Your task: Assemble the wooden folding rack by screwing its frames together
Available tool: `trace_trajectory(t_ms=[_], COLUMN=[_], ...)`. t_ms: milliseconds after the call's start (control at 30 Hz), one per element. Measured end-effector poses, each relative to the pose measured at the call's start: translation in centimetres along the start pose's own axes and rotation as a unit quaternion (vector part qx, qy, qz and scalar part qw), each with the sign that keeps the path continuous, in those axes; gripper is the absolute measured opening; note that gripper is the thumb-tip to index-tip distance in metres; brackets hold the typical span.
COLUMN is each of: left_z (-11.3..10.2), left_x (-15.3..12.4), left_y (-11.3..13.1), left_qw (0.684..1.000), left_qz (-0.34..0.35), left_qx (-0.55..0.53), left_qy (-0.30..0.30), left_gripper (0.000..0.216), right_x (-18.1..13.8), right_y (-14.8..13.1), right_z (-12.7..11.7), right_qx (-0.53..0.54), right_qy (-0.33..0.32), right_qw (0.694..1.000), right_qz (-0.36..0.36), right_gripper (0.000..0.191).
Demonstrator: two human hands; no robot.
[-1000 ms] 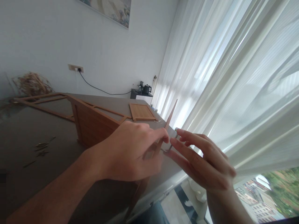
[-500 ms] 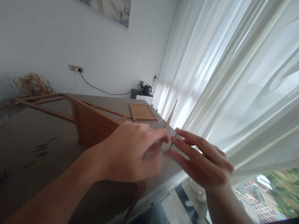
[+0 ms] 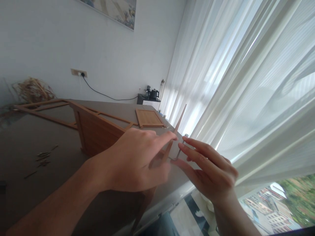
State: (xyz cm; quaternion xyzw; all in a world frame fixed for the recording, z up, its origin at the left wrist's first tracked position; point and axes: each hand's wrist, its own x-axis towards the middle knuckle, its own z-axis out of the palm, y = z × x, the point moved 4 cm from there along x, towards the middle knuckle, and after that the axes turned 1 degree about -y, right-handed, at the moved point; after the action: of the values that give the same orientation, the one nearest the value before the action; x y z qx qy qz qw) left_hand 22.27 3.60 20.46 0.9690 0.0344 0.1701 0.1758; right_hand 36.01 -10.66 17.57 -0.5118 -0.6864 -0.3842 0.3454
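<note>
My left hand [image 3: 133, 160] is closed around a slim wooden leg [image 3: 181, 118], whose tapered end sticks up past the index finger. This leg seems to belong to the wooden piece with the upright panel [image 3: 98, 129], but the joint is hidden behind my hand. On the right, the fingertips and thumb of my right hand [image 3: 211, 168] pinch a bent metal hex key [image 3: 179, 152]. Its short arm points toward the leg near my left thumb. Whether its tip sits in a screw cannot be made out.
Several bolts [image 3: 43, 159] lie loose on the grey table [image 3: 59, 183] at the left. Behind the panel rests an open wooden frame [image 3: 46, 115], and a small wooden panel [image 3: 150, 118] lies farther back. White curtains [image 3: 236, 82] hang along the right.
My right hand has shifted slightly left and turned a little. The hex key's upper end now shows above its fingertips. My left hand stays at the leg, with its index finger slightly raised.
</note>
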Motion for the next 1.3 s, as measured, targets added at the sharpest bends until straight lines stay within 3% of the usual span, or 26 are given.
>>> trace_trajectory(t_ms=[367,1300], left_z=[-0.02,0.49], left_x=[-0.08,-0.03], left_y=[-0.01,-0.27], left_qw=[1.0,0.999], left_qz=[0.0,0.039], left_qx=[0.0,0.008], left_qy=[-0.002,0.02], left_gripper=[0.054,0.051], right_x=[0.13,-0.18], right_y=[-0.03,0.15], right_z=[0.12,0.56], right_qx=[0.016,0.03], right_qy=[-0.007,-0.001], right_qw=[1.0,1.0], right_qz=[0.015,-0.004], right_gripper=[0.031,0.029])
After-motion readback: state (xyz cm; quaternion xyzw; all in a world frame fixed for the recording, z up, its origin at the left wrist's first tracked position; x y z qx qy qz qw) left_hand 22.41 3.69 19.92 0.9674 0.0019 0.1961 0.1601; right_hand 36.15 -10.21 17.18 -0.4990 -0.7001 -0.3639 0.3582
